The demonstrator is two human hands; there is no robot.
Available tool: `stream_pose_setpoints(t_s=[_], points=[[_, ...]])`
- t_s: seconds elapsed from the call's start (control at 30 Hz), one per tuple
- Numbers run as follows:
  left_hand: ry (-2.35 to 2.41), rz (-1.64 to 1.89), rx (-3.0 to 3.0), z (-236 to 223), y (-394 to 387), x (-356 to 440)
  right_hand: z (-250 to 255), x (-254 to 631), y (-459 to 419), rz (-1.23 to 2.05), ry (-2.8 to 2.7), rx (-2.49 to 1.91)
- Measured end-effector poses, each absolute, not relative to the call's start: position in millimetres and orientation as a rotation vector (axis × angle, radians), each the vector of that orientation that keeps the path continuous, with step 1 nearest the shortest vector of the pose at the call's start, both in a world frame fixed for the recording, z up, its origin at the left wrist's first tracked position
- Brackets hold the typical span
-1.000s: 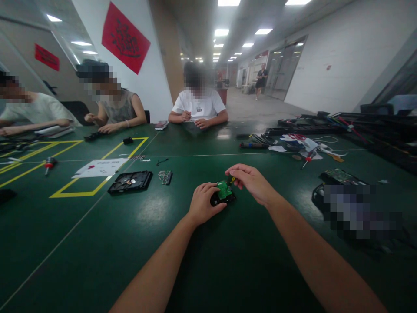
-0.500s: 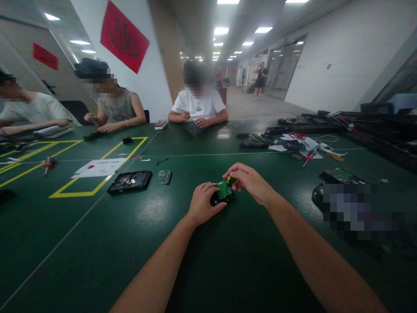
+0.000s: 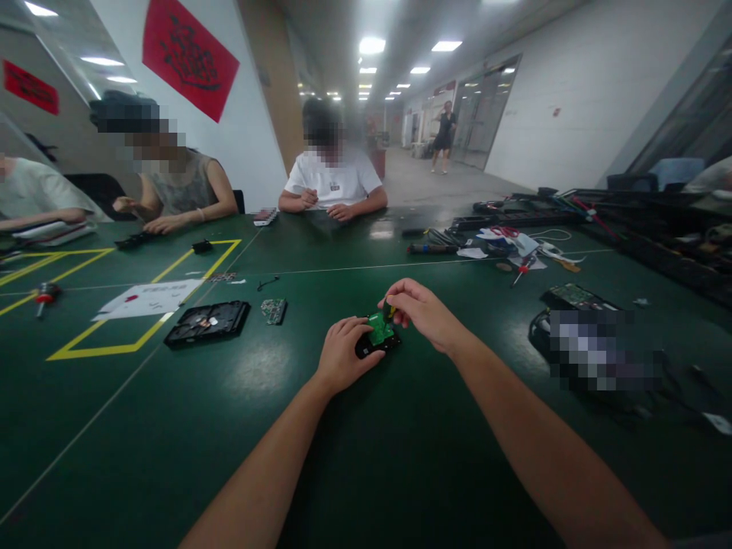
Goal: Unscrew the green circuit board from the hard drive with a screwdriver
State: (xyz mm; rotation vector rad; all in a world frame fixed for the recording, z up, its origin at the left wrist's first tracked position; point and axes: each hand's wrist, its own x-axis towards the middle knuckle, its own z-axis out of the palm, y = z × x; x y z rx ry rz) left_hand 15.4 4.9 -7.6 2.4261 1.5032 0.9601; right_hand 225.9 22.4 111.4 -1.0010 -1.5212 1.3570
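Note:
Near the middle of the green table, my left hand (image 3: 341,354) grips a small black casing (image 3: 373,350) by its left side, thumb along the near edge and fingers over the far edge. A green circuit board (image 3: 378,329) lies on that casing. My right hand (image 3: 422,311) pinches a small screwdriver (image 3: 389,311) with a black and yellow handle. It stands steeply over the board's right part, its tip too small to make out. Left of my hands are a populated circuit board (image 3: 274,310) and an open black plastic housing (image 3: 207,323).
A white paper sheet (image 3: 147,299) and a red-handled screwdriver (image 3: 46,297) lie to the left. At right are cables (image 3: 508,242), another screwdriver (image 3: 522,268) and a board in a black case (image 3: 583,296). Several people sit across the table; one person (image 3: 444,137) stands farther back.
The camera has turned slightly right, so the scene sits further left. The screwdriver looks more upright over the board. My left hand keeps its hold on the casing.

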Motion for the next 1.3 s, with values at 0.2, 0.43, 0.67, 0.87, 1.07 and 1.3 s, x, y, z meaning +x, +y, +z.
stream_pose_setpoints(t_s=[0.2,0.43,0.67,0.87,1.07,1.3], points=[[1.486,0.967,2.428,-9.6,6.3,14.5,109.5,225.8,24.4,1.309,-1.537,-1.013],[1.482,0.969,2.44,-9.1,5.8,15.0,106.3,223.2,25.0,1.416,-1.37,-0.99],[1.495,0.956,2.444,-9.6,6.2,14.7,109.1,224.0,23.4,1.459,-1.401,-0.943],[1.495,0.969,2.437,-11.4,7.1,14.0,110.3,227.2,27.7,1.358,-1.476,-1.001],[1.494,0.963,2.428,-11.4,7.3,14.5,110.2,223.9,25.1,1.443,-1.408,-0.963],[1.493,0.964,2.415,-9.6,5.9,14.7,108.0,223.7,26.9,1.376,-1.429,-1.012]])
